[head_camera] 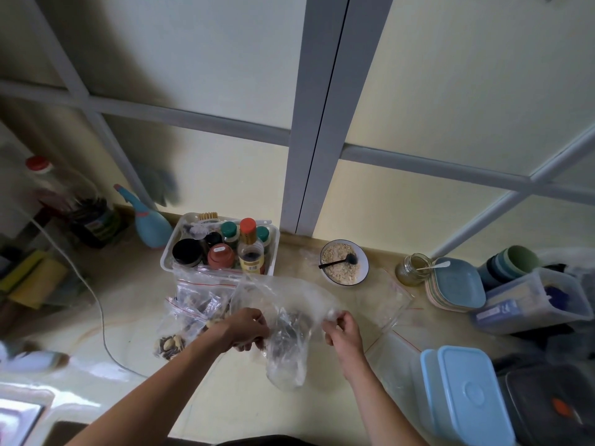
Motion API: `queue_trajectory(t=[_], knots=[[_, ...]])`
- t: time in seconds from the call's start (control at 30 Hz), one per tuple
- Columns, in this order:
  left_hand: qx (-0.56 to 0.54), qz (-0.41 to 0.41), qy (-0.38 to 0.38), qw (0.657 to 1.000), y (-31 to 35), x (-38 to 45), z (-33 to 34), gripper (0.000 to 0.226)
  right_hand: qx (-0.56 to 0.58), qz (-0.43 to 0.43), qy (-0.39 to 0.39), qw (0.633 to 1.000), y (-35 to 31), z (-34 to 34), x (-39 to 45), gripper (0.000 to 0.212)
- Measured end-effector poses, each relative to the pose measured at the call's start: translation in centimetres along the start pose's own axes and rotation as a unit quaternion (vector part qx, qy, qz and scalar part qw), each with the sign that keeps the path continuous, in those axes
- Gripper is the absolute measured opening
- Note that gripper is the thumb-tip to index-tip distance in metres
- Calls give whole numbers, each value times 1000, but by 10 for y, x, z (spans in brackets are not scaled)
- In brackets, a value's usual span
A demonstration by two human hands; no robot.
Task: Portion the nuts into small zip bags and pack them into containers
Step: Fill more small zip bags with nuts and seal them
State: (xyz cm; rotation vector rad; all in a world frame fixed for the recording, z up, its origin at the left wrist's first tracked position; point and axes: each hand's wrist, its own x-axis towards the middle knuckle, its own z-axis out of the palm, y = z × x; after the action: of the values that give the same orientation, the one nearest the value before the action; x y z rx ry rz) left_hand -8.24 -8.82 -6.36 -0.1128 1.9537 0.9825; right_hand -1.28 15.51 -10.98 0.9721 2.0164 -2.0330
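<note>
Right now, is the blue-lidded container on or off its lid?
On: the blue lid sits flat atop the container at the counter's right.

Honestly nothing here is legible. The sauce bottle [252, 261] in the white basket [167, 252] has a yellow label with a barcode, but the print is too blurry. The clear storage box [528, 300] has a blue label, equally unreadable.
</note>
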Motion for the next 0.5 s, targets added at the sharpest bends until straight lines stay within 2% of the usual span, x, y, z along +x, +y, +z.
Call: queue_trajectory(t=[0.13, 0.33, 0.5], knots=[[-5, -1, 0, 1000, -2, 1, 0, 4, -42, -15, 0, 999, -2, 3, 0, 29], [10, 1, 13, 1000, 1, 0, 0, 15, -26, -8, -5, 1000, -1, 4, 2, 29], [15, 2, 7, 1000, 2, 0, -1, 8, -25, -1, -1, 1000, 0, 4, 4, 27]])
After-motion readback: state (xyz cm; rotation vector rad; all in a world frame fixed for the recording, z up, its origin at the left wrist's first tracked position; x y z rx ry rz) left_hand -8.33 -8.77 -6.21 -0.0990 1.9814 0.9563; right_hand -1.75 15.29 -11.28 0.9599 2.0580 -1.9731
